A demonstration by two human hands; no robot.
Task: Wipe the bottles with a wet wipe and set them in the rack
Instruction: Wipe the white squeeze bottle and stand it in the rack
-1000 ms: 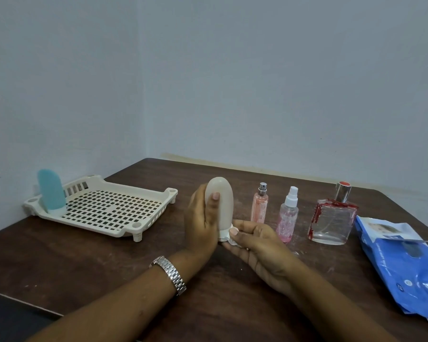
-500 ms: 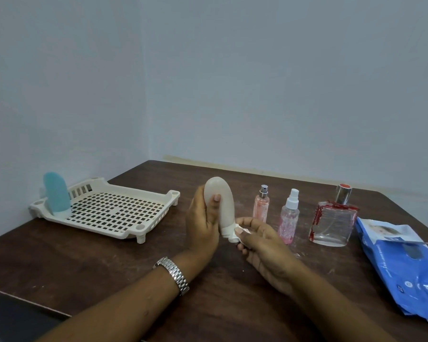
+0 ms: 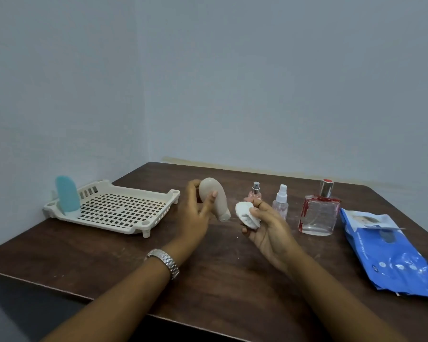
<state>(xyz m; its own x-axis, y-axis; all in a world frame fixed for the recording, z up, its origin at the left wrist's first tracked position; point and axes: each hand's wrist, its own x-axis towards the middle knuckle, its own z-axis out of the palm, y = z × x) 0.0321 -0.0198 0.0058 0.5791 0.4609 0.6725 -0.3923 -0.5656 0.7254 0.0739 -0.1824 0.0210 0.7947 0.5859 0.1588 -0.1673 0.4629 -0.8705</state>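
Head view. The left hand (image 3: 195, 214) grips the beige bottle (image 3: 211, 195) with fingers and thumb curled round its rounded upper end. The bottle is tilted, with its cap end low and turned toward the right, above the table (image 3: 220, 280). The right hand (image 3: 269, 230), palm up, holds a crumpled wet wipe (image 3: 246, 214) pinched under the thumb against the fingers. The wipe is just beside the bottle's cap end and apart from it. A metal wristwatch (image 3: 164, 261) is on the left wrist.

At far left stands the cream rack (image 3: 99, 223), a slotted tray on short legs. A teal bottle (image 3: 67, 196) stands upright in its far left corner.

Behind the right hand three bottles stand upright in a row on the table: a small pink spray bottle (image 3: 255, 193), partly hidden by the fingers, a clear spray bottle (image 3: 281, 203) with a white top, and a square glass perfume bottle (image 3: 318, 214) with a silver cap. A blue wipes pack (image 3: 393, 255) lies flat at the right edge, its flap lifted.
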